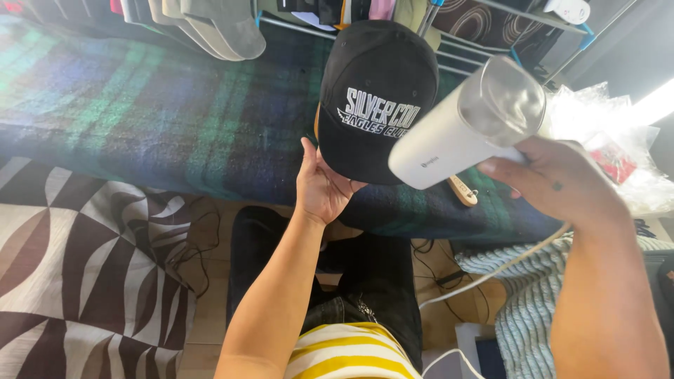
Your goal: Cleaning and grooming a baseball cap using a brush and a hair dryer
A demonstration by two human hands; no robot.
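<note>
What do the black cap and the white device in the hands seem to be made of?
Black cap: apparently woven fabric, matte, with raised white stitched lettering. White device: probably smooth plastic, with a slight sheen on its body and a clear, glossy end. A pale cord runs from it.

1. The brim of the black cap [378, 91] is hidden behind the left hand [320, 188], whose fingers pass out of sight under the cap.
2. The right hand [554, 184] has its fingertips concealed behind the white handheld steamer [463, 126], so the grip cannot be fully seen.
3. The steamer's clear end is blurred by glare.
4. Above the cap, a row of hanging caps [210, 24] is cut off by the top edge.
5. Right of the cap, crinkled clear plastic bags [618, 140] are washed out by bright light.
</note>
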